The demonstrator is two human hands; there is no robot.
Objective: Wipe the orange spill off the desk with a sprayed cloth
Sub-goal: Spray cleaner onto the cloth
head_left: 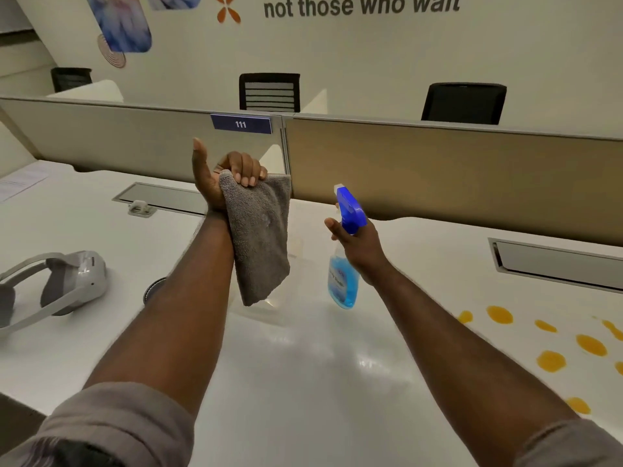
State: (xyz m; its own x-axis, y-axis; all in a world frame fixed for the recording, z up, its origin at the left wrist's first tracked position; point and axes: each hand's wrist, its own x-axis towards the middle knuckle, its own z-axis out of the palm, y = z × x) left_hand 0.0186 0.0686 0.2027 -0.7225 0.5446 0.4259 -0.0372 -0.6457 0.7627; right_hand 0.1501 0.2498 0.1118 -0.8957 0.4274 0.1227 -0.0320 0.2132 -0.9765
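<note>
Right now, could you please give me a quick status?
Left hand holds grey terry cloth up. Right hand grips blue spray bottle. Orange spill unwiped.

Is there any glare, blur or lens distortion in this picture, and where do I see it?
Head view: ceiling light glares off the glossy white desk between the forearms; the partition edges bow from wide-angle distortion; the wall lettering is slightly smeared; the grey cloth and spray bottle stay fairly sharp.

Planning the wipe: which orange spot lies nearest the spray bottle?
The small spot at the spill's left edge; the other spots lie farther right of the bottle.
</note>
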